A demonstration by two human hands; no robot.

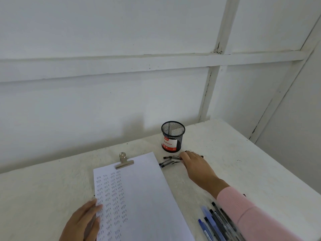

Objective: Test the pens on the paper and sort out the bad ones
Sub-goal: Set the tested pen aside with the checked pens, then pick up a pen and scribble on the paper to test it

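Note:
A white sheet of paper (142, 192) lies on the table under a metal bulldog clip (124, 160), its left part filled with columns of small written test marks. My left hand (83, 221) rests flat on the sheet's lower left edge, fingers apart. My right hand (194, 164) reaches to a small pile of black pens (167, 162) just right of the paper's top corner, with fingers curled over the pens' right ends. A second group of blue and black pens (215, 223) lies near the front, partly hidden by my pink sleeve.
A black mesh pen cup (172, 136) with a red and white label stands just behind the small pen pile. The white table (243, 162) meets a white panelled wall at the back and on the right.

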